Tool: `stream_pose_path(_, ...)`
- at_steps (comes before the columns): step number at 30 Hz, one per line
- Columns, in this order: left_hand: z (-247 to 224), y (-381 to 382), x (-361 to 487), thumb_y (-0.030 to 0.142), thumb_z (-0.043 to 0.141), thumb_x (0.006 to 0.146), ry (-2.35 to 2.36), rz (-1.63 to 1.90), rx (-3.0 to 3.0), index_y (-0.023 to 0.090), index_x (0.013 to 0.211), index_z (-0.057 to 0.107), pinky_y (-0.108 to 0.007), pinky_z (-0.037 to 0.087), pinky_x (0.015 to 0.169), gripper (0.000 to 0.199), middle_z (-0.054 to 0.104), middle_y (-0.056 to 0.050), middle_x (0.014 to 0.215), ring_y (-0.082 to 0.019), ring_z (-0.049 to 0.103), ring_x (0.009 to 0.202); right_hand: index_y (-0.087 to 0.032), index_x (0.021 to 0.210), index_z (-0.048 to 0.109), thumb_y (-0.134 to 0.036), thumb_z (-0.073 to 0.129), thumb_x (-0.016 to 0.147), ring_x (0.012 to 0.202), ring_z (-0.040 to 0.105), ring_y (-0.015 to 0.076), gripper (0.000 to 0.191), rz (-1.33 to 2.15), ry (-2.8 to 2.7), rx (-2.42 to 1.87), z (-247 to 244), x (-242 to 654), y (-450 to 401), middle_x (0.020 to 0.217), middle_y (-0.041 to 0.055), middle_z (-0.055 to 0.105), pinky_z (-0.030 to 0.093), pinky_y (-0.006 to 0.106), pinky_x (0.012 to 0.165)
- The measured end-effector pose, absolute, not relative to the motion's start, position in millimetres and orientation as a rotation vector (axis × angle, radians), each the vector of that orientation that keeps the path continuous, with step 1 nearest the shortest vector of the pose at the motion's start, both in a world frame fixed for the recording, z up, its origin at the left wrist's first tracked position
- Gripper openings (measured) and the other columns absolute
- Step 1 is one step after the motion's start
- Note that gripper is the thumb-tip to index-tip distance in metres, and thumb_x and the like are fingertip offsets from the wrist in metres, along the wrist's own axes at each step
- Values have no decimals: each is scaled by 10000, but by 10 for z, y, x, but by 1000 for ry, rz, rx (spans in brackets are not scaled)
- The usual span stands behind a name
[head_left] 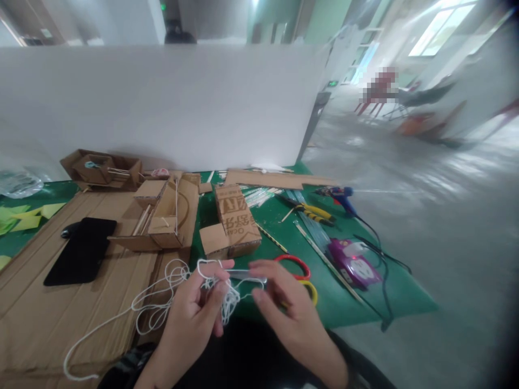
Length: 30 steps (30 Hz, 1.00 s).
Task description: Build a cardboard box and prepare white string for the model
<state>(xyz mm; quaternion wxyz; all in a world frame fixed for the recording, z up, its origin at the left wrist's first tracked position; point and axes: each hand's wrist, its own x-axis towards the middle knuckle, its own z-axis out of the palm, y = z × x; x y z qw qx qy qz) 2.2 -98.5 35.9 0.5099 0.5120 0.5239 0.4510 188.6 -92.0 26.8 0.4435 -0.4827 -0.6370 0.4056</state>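
A tangled bundle of white string (230, 303) hangs from my left hand (198, 302), whose fingers are closed on it, with one loop around the fingertips. Loose coils of the string lie to the left over the cardboard, and a long tail runs to the lower left. My right hand (287, 313) is just to the right, thumb and fingers apart, near a strand that stretches from the bundle. Scissors with red and yellow handles (298, 259) lie partly hidden behind my right hand. Beyond both hands stands a printed cardboard box (239, 221).
Cardboard structures (168, 210) and a black flat object (81, 251) rest on a cardboard sheet (24, 313) at left. On the green table (393, 292) are yellow-handled pliers (316, 212), a blue glue gun (343, 199), a purple device (354, 263) with cables, and thin sticks. A white partition (162, 102) stands behind.
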Motion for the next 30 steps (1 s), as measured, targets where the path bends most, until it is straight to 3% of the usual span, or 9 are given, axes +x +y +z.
stream_pose_path(3,327,-967,29,374,632,909,1262,1094,1236,204,932,617,-195,466,403,172,700,-87,1121,-60,577,441,-192,974,675,-402,669,870,549,448,105,234,1349,-1574,-1095,286,1720,-946,792,27,648,366,228,491)
stream_pose_path(7,334,-959,14,367,660,893,1303,1095,1260,197,916,637,-214,503,484,173,683,-8,773,-100,597,504,-169,790,605,-454,622,909,529,440,82,309,1539,-1359,-1028,226,1612,-934,635,-21,562,366,198,485)
stream_pose_path(12,369,-959,30,395,629,912,1333,1242,1119,210,955,565,-236,530,526,201,654,6,790,-129,632,605,-164,783,646,-501,701,837,445,429,58,346,1515,-1096,-1083,167,1674,-893,597,-46,504,346,166,397)
stream_pose_path(17,349,-943,58,440,625,900,1224,1336,880,231,969,511,-221,495,451,248,580,65,651,-116,597,508,-164,784,686,-444,756,796,426,466,65,289,1510,-835,-988,69,1689,-852,602,-34,562,392,165,382)
stream_pose_path(21,331,-928,48,438,623,904,1193,1356,848,237,974,502,-200,464,409,245,556,80,703,-76,546,447,-173,802,671,-432,752,802,415,476,76,271,1563,-693,-925,19,1673,-838,537,-53,524,413,159,361)
stream_pose_path(26,320,-927,31,451,600,914,1297,1356,901,231,996,509,-220,509,422,252,572,65,735,-105,617,497,-194,823,635,-400,753,803,427,505,72,238,1526,-581,-885,47,1708,-826,653,-40,611,436,162,356)
stream_pose_path(30,320,-937,8,465,605,909,1310,1365,908,231,1016,513,-220,508,430,273,534,75,712,-120,638,520,-197,831,619,-375,746,810,401,473,67,219,1485,-538,-896,65,1767,-798,602,-60,575,429,168,357)
